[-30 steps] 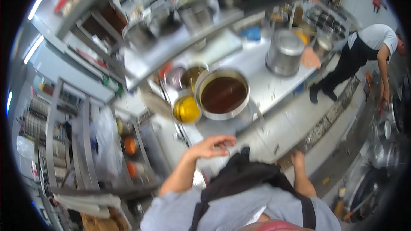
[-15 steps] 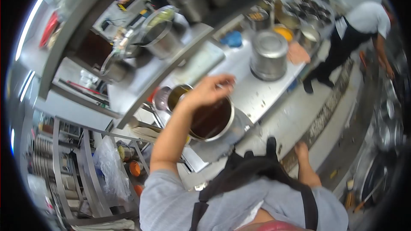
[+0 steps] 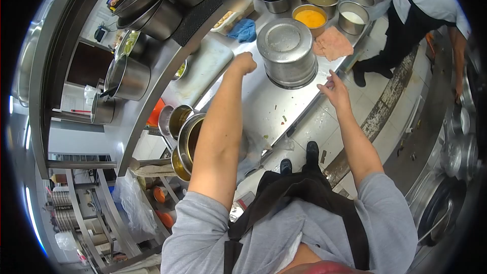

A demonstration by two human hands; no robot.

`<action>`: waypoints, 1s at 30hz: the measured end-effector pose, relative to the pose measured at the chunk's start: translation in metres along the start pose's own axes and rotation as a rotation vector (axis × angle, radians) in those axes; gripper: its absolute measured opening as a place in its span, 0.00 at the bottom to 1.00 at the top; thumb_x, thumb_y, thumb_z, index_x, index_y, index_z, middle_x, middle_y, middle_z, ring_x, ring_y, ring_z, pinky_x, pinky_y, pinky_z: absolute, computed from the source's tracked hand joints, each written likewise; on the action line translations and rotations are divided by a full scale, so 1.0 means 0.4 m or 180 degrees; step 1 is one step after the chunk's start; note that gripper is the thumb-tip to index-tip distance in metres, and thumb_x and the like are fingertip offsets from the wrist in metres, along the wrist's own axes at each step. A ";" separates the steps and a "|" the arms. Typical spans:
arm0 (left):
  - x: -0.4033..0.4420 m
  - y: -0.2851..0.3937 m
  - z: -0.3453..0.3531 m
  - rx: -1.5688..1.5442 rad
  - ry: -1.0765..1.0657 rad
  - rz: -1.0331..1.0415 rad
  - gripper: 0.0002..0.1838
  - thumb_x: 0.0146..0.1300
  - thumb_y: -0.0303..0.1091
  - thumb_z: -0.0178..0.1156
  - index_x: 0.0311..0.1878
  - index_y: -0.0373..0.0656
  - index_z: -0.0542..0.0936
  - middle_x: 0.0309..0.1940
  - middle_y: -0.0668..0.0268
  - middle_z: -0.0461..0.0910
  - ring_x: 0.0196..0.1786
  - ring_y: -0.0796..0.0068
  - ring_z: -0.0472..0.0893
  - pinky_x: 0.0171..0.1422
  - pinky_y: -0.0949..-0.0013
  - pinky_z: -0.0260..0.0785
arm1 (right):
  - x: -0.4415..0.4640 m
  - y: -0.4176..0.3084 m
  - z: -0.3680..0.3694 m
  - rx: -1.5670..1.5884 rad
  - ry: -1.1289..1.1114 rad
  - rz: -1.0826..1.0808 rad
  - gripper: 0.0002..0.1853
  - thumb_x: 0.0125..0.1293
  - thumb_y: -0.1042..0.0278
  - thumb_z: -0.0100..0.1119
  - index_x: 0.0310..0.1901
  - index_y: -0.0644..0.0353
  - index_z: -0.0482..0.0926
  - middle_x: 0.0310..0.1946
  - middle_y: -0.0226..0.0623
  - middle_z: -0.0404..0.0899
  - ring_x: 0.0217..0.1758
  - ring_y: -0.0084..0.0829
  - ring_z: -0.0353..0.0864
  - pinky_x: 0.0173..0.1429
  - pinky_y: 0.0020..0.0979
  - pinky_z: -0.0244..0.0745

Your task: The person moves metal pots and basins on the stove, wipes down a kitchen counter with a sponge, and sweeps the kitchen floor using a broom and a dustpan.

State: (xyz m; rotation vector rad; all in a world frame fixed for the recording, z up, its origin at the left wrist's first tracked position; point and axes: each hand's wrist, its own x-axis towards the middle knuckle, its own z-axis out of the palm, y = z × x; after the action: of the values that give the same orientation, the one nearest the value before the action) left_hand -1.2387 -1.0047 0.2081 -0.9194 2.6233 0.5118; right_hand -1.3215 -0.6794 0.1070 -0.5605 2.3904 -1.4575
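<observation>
A large upturned-looking steel pot [image 3: 286, 53] stands on the metal worktop, its round top facing up. My left hand [image 3: 245, 64] is just left of that pot, fingers curled in, with nothing visible in it. On the pot's right, beyond the worktop's edge, my right hand [image 3: 335, 91] hangs with its fingers apart, holding nothing. Under my left forearm sits a deep steel pot [image 3: 188, 139], partly hidden by the arm. A pink cloth [image 3: 333, 43] lies right of the upturned-looking pot, and a blue cloth [image 3: 242, 31] lies beyond my left hand.
Steel containers, one with orange liquid [image 3: 310, 18] and one with white contents [image 3: 352, 16], stand at the back. A white cutting board [image 3: 205, 68] lies at the left below a shelf [image 3: 152, 83] bearing pots. At the right a co-worker [image 3: 416, 15] bends over.
My left hand has moved forward from above the deep pot towards the upturned-looking pot, its fingers now curled. My right hand has risen from low at my side to near the worktop edge.
</observation>
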 end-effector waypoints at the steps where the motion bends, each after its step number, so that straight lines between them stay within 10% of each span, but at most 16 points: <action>1: 0.018 -0.002 0.025 -0.0007 0.0017 -0.0049 0.27 0.47 0.27 0.51 0.56 0.31 0.74 0.42 0.47 0.81 0.40 0.56 0.83 0.46 0.61 0.76 | 0.042 -0.014 0.002 -0.0017 0.0020 -0.0181 0.46 0.47 0.53 0.72 0.66 0.65 0.62 0.56 0.49 0.74 0.57 0.41 0.76 0.59 0.34 0.70; 8: 0.098 -0.028 0.138 -0.1716 0.0192 0.0232 0.49 0.42 0.20 0.60 0.72 0.46 0.53 0.60 0.53 0.71 0.61 0.57 0.73 0.56 0.61 0.72 | 0.254 -0.007 0.082 -0.0184 -0.0369 -0.1206 0.70 0.28 0.58 0.82 0.72 0.63 0.42 0.71 0.52 0.52 0.75 0.44 0.49 0.74 0.35 0.51; 17: 0.050 0.040 0.109 -0.2407 0.0395 0.0448 0.57 0.37 0.19 0.64 0.74 0.53 0.49 0.61 0.50 0.70 0.65 0.53 0.69 0.67 0.62 0.63 | 0.218 -0.034 0.088 0.0363 -0.0380 -0.1267 0.69 0.29 0.65 0.82 0.72 0.64 0.42 0.65 0.54 0.63 0.68 0.43 0.63 0.69 0.35 0.60; 24: -0.193 0.163 -0.013 -0.1412 0.1092 0.2100 0.51 0.38 0.26 0.66 0.70 0.35 0.53 0.64 0.48 0.62 0.66 0.53 0.65 0.70 0.65 0.58 | -0.004 -0.128 -0.058 0.1460 -0.0084 -0.0651 0.48 0.33 0.69 0.80 0.60 0.70 0.65 0.53 0.47 0.73 0.56 0.38 0.73 0.62 0.36 0.65; 30: -0.470 0.262 -0.200 -0.1201 0.1378 0.2742 0.55 0.37 0.24 0.64 0.73 0.39 0.47 0.70 0.44 0.52 0.74 0.48 0.49 0.77 0.58 0.46 | -0.101 -0.204 -0.128 0.1745 0.0125 -0.1374 0.37 0.45 0.71 0.75 0.57 0.70 0.67 0.52 0.45 0.75 0.56 0.37 0.73 0.60 0.35 0.67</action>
State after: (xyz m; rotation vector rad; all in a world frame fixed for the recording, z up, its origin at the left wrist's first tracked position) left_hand -1.1800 -0.8624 0.3785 0.1177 3.3212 1.1400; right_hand -1.2936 -0.6543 0.2044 -0.9355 1.8263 -2.2084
